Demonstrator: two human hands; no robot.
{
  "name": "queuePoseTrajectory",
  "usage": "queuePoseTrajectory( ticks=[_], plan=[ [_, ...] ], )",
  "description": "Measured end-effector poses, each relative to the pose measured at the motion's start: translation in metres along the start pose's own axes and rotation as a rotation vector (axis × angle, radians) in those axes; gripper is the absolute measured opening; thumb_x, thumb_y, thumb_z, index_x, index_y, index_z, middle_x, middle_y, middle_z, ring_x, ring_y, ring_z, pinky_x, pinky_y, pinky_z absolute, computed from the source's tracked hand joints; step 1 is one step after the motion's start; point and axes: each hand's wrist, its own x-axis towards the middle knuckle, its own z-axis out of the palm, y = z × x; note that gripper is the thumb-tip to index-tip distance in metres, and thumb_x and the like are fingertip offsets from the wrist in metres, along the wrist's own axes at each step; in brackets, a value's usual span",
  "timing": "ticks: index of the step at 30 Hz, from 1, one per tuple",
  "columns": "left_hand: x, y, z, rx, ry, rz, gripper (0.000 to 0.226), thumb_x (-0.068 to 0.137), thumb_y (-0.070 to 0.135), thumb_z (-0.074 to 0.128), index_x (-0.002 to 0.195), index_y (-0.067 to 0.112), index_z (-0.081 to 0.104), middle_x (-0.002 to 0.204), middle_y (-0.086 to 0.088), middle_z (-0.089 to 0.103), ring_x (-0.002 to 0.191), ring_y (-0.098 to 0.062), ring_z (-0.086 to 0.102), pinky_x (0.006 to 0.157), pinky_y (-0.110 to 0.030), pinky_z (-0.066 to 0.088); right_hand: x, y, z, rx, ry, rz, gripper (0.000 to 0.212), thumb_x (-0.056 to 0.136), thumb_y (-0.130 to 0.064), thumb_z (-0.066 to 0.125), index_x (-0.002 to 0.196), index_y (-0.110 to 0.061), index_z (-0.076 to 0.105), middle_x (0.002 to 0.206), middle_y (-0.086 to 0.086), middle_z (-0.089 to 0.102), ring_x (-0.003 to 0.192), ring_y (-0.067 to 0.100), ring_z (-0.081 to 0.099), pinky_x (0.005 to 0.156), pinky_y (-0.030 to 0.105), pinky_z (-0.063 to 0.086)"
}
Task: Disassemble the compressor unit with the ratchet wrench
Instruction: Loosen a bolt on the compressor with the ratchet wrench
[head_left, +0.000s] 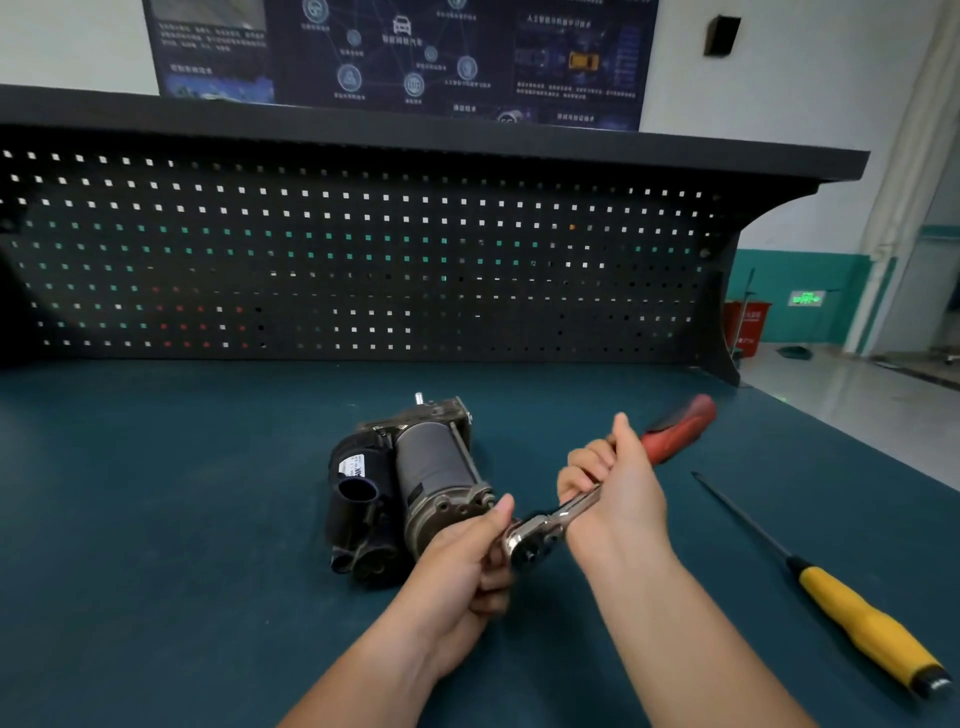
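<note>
- While the ratchet wrench (530, 538) head sits at the near end cap of the compressor unit (415, 483), lying mid-bench (156, 519), this looks like bolt-loosening.
- Right hand (618, 493) is wrapped round the shank below the red grip; left hand (462, 561) pinches at the head.
- Next up: swing the handle, keeping the socket square.
- The yellow-handled screwdriver (857, 618) is well off right, probably clear.
</note>
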Motion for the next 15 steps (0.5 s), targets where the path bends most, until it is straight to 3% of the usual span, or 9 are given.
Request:
queuePoseTrajectory(
  ticks=[2,4,7,10,12,15],
  plan=[
    [0.0,0.0,-0.001,0.034,0.014,-0.011,0.035,0.058,0.042,0.071,0.047,0.021,0.045,0.047,0.007,0.034,0.035,-0.003,0.025,0.034,-0.014,0.015,-0.001,0.002,0.0,-0.07,-0.015,-0.055,0.035,0.095,-0.026,0.054,0.067,-0.02,0.034,0.045,-0.011,0.028,0.034,0.002,0.026,0.031,0.014,0.02],
    [-0.002,0.001,-0.002,0.094,0.016,-0.02,0.035,0.06,0.044,0.07,0.049,0.022,0.045,0.049,0.007,0.034,0.036,-0.003,0.024,0.034,-0.013,0.015,-0.006,0.006,0.001,-0.237,-0.139,-0.203,0.029,0.095,-0.023,0.055,0.071,-0.02,0.038,0.045,-0.013,0.03,0.037,0.001,0.027,0.033,0.015,0.022],
    [-0.001,-0.001,-0.004,0.216,-0.006,-0.011,0.045,0.083,0.033,0.062,0.042,0.02,0.05,0.046,0.01,0.034,0.037,-0.003,0.021,0.035,-0.015,0.014,-0.021,0.012,-0.001,-0.622,-0.521,-0.423,0.024,0.087,-0.028,0.062,0.069,-0.027,0.047,0.045,-0.015,0.038,0.04,0.0,0.035,0.04,0.016,0.03],
    [-0.001,-0.004,-0.004,0.288,0.023,0.035,0.036,0.086,0.01,0.047,0.052,0.021,0.048,0.046,0.007,0.035,0.04,-0.005,0.023,0.039,-0.017,0.015,-0.033,0.02,-0.004,-0.963,-0.881,-0.57,0.024,0.083,-0.028,0.064,0.063,-0.038,0.054,0.052,-0.021,0.048,0.05,-0.003,0.046,0.054,0.009,0.036],
    [-0.002,-0.004,-0.004,0.302,0.031,0.05,0.032,0.086,0.007,0.046,0.056,0.02,0.046,0.046,0.006,0.037,0.04,-0.005,0.023,0.039,-0.016,0.015,-0.037,0.02,-0.001,-0.984,-0.864,-0.558,0.024,0.083,-0.032,0.064,0.062,-0.041,0.057,0.051,-0.021,0.048,0.05,-0.004,0.047,0.055,0.008,0.036],
    [-0.001,-0.002,-0.003,0.219,0.025,0.05,0.04,0.087,0.02,0.059,0.05,0.021,0.045,0.049,0.005,0.032,0.038,-0.004,0.02,0.037,-0.015,0.015,-0.03,0.016,0.004,-0.637,-0.517,-0.343,0.023,0.086,-0.032,0.063,0.065,-0.03,0.055,0.044,-0.015,0.038,0.039,0.0,0.035,0.039,0.014,0.029]
  ],
)
